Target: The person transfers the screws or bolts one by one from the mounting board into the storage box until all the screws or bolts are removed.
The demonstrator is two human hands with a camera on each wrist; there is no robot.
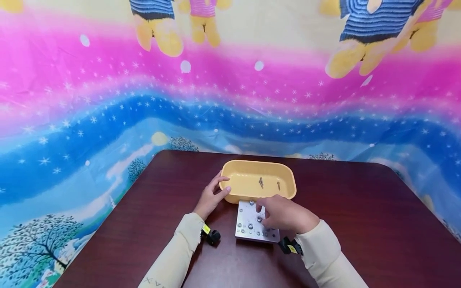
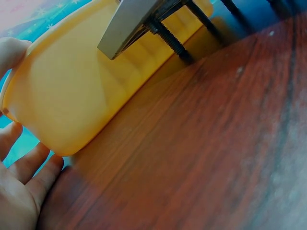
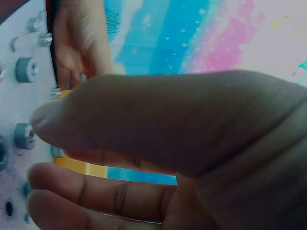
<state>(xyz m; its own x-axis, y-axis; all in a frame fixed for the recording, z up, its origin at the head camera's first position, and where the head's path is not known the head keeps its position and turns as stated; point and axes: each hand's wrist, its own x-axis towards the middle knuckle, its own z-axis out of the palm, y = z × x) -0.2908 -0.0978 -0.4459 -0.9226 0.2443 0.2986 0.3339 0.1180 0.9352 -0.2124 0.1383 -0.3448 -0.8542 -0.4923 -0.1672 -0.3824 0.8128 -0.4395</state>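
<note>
In the head view, my left hand [image 1: 212, 196] holds the left end of a yellow plastic bin [image 1: 234, 163], with the thumb and index finger at its rim. The left wrist view shows fingertips against the bin's end wall [image 2: 57, 105]. My right hand [image 1: 284, 214] is over a silver metal plate [image 1: 246, 216] fitted with several socket-head screws. Its thumb and index finger stand apart around one screw [image 1: 259, 219]. Seen from the right wrist, the thumb tip is right at a screw head [image 3: 24, 135]. Threaded shanks [image 2: 168, 39] stick out below the plate.
Loose screws [image 1: 261, 183] lie inside the bin, with another screw [image 1: 278, 185] farther right. The plate sits directly in front of the bin on a dark reddish wooden table [image 1: 360, 208]. A printed cloth [image 1: 230, 88] hangs behind the table.
</note>
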